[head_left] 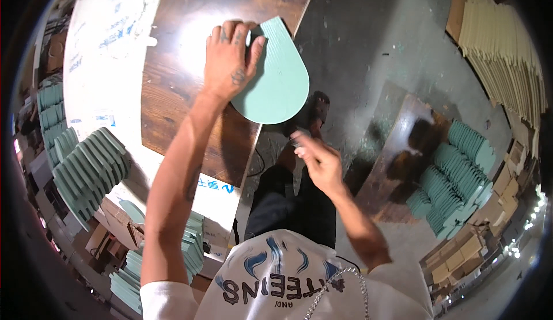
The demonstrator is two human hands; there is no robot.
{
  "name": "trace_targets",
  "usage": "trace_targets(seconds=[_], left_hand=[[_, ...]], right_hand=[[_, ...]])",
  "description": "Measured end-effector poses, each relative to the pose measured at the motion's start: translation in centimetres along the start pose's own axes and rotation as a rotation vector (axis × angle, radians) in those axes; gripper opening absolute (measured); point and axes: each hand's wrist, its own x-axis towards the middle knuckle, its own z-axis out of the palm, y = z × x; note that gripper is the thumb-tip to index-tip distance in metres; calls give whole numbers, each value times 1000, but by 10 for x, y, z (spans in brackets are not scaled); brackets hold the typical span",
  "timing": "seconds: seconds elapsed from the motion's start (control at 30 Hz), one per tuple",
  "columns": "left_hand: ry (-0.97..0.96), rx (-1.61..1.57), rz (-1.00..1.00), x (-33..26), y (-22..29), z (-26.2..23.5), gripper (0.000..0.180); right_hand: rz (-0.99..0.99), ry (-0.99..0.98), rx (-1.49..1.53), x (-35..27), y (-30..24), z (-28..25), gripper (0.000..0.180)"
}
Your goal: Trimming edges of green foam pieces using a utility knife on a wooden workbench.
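Note:
A flat pale-green teardrop-shaped panel (277,78) lies tilted at the right edge of the brown wood-grain tabletop, its rounded end jutting past that edge. My left hand (230,55) grips the panel along its left side, fingers curled and thumb lying over the top face. Fine ridges run across the panel's narrow far end. Below and right of it, my right hand (318,157) hovers apart from the panel with closed fingers. Something small and dark shows at its fingertips, too blurred to name.
White printed sheeting (103,49) borders the tabletop (178,90) on the left. Stacked green panels (92,167) stand at the left; more green panels (455,176) rest beside a brown board (397,153) at the right. Tall tan sheets (501,55) stand at the far right.

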Motion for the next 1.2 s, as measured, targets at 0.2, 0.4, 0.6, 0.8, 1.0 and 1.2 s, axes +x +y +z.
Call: trace_targets(seconds=[0.2,0.4,0.6,0.8,1.0,1.2], left_hand=[[54,209,-406,-34,54,-4,27],[-65,26,-669,-71,67,-40,44],[-482,-622,105,-31,117,-193,34],[-303,-888,-235,-49,155,-265,26],[-84,-1103,-389,-88,155,-300,27],[93,-1152,-414,-109,188,-339,28]], right_hand=[[526,280,913,40,-16,28,20],[456,225,334,51,-51,-3,27],[-14,-204,-94,53,-179,-74,26],[-226,-274,-236,49,-271,-85,22],[-142,-170,-103,35,-324,-99,17],[-247,-262,-4,31,-347,-107,17]])
